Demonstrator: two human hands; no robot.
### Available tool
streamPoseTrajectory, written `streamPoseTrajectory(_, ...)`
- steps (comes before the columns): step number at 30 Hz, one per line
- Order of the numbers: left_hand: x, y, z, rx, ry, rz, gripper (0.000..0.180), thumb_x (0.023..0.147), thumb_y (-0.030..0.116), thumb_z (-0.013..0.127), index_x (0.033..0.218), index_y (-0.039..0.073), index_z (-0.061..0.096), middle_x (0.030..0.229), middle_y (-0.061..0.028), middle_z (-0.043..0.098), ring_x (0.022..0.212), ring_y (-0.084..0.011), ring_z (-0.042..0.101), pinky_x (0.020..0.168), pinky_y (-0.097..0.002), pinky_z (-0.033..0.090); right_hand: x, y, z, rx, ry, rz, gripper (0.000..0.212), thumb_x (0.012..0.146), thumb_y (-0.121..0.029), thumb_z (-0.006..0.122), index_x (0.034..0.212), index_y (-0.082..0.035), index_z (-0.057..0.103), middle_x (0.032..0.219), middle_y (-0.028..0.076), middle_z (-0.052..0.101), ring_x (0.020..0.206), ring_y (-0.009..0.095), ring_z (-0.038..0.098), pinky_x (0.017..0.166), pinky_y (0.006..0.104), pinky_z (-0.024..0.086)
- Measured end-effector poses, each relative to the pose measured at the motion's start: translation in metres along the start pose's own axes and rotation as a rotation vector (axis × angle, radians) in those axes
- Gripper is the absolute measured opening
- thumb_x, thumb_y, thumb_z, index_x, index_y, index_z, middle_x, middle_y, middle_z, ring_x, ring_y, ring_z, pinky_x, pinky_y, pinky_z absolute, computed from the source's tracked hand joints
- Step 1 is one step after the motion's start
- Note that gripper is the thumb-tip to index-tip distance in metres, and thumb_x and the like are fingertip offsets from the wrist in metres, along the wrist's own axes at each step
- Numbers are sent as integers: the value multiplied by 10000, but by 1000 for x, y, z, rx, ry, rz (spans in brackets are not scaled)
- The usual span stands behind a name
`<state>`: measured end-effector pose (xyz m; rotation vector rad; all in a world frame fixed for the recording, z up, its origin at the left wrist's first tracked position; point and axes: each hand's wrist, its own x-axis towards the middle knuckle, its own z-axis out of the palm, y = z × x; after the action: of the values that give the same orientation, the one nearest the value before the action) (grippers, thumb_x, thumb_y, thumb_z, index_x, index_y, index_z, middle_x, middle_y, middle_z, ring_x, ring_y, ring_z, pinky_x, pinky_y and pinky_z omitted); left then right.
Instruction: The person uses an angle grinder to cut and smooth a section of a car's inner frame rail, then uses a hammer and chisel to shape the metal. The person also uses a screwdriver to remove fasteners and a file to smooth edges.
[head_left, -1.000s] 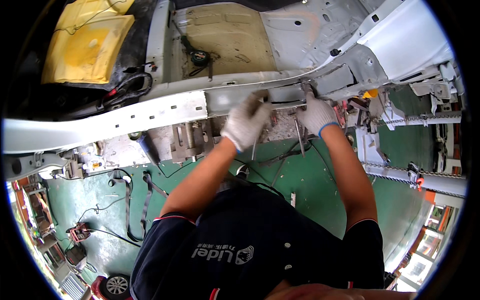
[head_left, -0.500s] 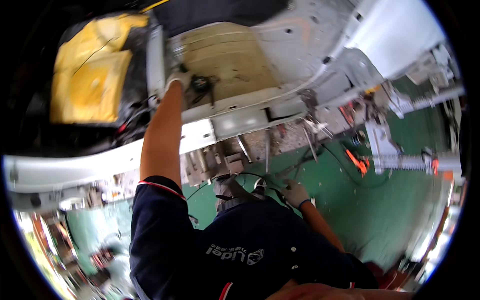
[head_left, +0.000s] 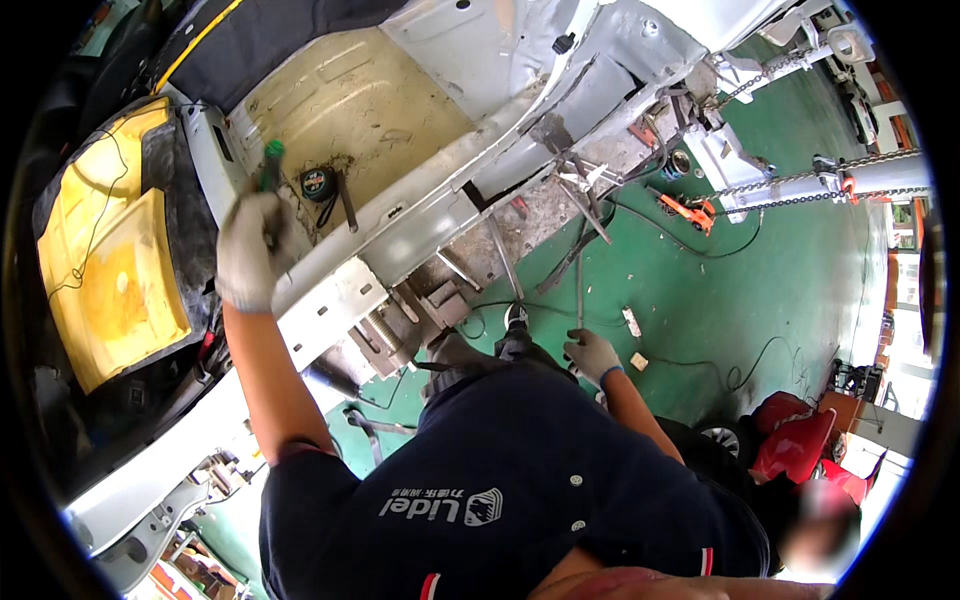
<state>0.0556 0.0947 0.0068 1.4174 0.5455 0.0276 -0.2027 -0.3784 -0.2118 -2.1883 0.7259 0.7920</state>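
Note:
My left hand [head_left: 250,245], in a pale work glove, is bent over the inner edge of the sill, its fingers smeared by motion. Just beyond it a green-topped tool [head_left: 272,152] sticks up; whether the hand grips it cannot be made out. Close by, a dark green tape measure [head_left: 318,184] lies on the tan floor pan [head_left: 375,95] of a stripped car body, beside a flat dark bar [head_left: 346,202]. My right hand [head_left: 592,356], gloved too, hangs low beside my leg with fingers loosely bent and apart. Nothing shows in it.
Yellow foam padding [head_left: 125,285] sits at the left. Metal bars [head_left: 503,258] jut from the clamped sill [head_left: 430,240]. At right are a pulling arm with chains [head_left: 800,185], an orange hook tool [head_left: 690,212] and cables on the green floor. A person [head_left: 815,525] is at lower right.
My left hand has drawn back from the floor pan toward the sill and foam. The view has turned, so the car body sits more slanted. My right hand stays low by my leg.

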Motion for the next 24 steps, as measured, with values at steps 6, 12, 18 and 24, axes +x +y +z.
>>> streamPoseTrajectory(6,-119,-18,17,491,-599,-121,591,947,160,611,1504,-37,579,1064,-80,711,868,-101,614,818,-261,510,21,-26,-21,137,-118,16,512,948,-206,663,1396,38,620,951,171,772,683,226,748,654,366,604)
streamPoseTrajectory(12,-123,-29,51,864,-564,145,515,973,147,588,1460,-15,630,860,-45,659,726,-81,577,678,-252,474,51,-11,-35,197,-76,-62,507,934,-225,643,1372,31,643,946,191,788,702,269,776,682,388,617)
streamPoseTrajectory(18,-122,1,84,1108,-583,119,560,943,277,585,1423,-2,667,758,-60,661,655,-122,607,660,-299,508,52,16,-31,310,-103,-23,517,911,-199,657,1371,37,647,918,184,776,657,253,743,642,370,599)
streamPoseTrajectory(24,-114,19,130,1336,-604,38,543,936,297,567,1403,53,700,747,-60,665,644,-126,610,650,-308,511,73,76,-4,330,-219,30,471,949,-116,640,1390,49,615,801,123,675,552,197,620,494,354,477)
